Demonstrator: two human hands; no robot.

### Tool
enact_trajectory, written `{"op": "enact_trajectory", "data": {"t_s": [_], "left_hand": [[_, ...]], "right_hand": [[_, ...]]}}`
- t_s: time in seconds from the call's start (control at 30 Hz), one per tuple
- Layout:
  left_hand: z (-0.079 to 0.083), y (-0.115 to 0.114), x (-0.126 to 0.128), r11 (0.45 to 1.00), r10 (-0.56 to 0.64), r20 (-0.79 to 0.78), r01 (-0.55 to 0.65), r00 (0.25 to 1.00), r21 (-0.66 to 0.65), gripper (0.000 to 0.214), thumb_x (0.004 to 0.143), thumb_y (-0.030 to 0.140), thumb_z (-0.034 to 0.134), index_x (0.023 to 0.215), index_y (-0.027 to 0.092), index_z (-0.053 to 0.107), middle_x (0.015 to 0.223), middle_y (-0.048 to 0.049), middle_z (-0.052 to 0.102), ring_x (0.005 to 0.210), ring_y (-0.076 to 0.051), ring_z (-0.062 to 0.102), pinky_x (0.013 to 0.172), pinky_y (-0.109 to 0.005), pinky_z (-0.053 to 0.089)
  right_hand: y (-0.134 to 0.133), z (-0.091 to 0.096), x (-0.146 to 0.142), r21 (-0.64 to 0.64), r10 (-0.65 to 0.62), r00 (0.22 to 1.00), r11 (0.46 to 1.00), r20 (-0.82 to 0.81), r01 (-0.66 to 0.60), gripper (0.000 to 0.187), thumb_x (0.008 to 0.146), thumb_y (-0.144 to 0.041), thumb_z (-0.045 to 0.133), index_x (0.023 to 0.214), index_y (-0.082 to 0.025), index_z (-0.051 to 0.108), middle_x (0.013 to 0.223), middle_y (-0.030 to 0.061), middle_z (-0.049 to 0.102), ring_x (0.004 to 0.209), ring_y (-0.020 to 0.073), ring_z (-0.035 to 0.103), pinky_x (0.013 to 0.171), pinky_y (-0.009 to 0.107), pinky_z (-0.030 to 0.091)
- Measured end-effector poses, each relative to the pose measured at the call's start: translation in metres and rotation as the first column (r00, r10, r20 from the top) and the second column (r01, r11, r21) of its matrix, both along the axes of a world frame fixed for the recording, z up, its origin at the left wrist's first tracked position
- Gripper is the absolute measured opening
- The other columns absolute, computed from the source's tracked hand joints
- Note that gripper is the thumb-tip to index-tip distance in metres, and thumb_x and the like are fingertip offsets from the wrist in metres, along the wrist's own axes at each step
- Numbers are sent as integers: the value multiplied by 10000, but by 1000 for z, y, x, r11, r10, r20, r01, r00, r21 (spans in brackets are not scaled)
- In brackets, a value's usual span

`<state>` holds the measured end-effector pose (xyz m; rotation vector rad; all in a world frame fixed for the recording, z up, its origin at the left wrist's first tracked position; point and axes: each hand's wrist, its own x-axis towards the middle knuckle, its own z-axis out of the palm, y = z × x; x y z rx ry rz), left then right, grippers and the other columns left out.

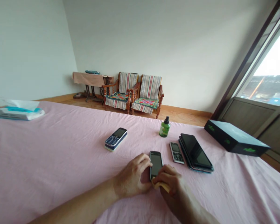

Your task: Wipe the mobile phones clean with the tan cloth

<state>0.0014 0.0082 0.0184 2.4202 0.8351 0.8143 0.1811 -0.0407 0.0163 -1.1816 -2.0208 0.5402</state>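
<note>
Currently, touchscreen phone: long axis pointing away
Left hand: thumb and fingers spread — touching the phone's left edge
Right hand: pinching yellow cloth at its near end

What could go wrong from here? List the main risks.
The green bottle stands upright near the far edge of the pink sheet; a bump might topple it. The touchscreen phone could slide if the right hand presses its yellow cloth too hard. The blue keypad phone, stacked on another item, might slip off if knocked.
</note>
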Motion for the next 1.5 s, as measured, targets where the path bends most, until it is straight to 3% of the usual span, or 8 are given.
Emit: {"op": "enact_trajectory", "data": {"t_s": [0.2,0.4,0.57,0.77,1.07,1.2,1.37,1.5], "left_hand": [[-5,0,0,1000,16,1,-16,1000,-4,423,638,171,805,999,160,585,1061,-75,555,1004,-233,542,909,-349,472],[-4,-3,0,1000,6,8,-6,1000,-2,379,678,153,759,1011,172,580,1044,-65,569,967,-223,560,875,-334,486],[3,-5,-1,999,17,13,-16,1000,-30,381,665,67,695,1005,188,573,1022,-51,583,934,-216,575,838,-322,483],[4,-10,1,998,56,18,-55,998,-17,254,689,185,725,855,193,533,830,-10,591,764,-192,585,673,-278,453],[8,-12,2,979,172,75,-162,982,-124,418,587,202,824,892,190,538,834,4,612,748,-185,594,645,-264,445],[6,-14,3,982,185,90,-182,979,-47,248,663,124,700,845,179,541,781,-1,583,705,-174,579,618,-262,436],[0,-13,1,980,195,119,-197,973,4,123,727,81,568,805,174,550,735,-6,567,645,-152,557,602,-256,437],[-1,-14,0,992,121,120,-125,985,28,144,740,79,554,854,162,580,757,-17,592,690,-161,574,646,-262,450]], "right_hand": [[15,-13,14,-130,-168,953,982,-251,139,236,770,-72,504,783,-203,700,794,31,622,738,172,618,653,261,462],[15,-12,14,-161,-130,928,984,-349,77,145,798,-197,579,789,-199,725,775,52,653,722,193,626,630,270,493],[9,-1,10,-116,-168,878,985,-449,130,120,811,-262,611,759,-210,705,726,32,619,697,179,603,624,264,491],[0,11,0,23,4,863,1000,-504,9,116,839,-262,594,803,-229,699,753,32,615,706,169,606,626,260,502],[4,6,-1,-10,29,850,999,-525,-41,126,843,-233,588,817,-245,710,742,16,597,703,148,589,629,228,481],[3,2,-2,1,87,841,995,-534,-102,149,831,-178,571,853,-253,697,768,10,609,733,148,603,663,231,489],[6,-5,3,68,-48,909,994,-413,83,225,834,-120,532,932,-252,686,852,27,617,805,161,613,694,241,493],[13,-6,13,130,-236,906,946,-352,297,188,843,-154,517,914,-220,679,925,59,614,845,185,616,718,272,501]]}}
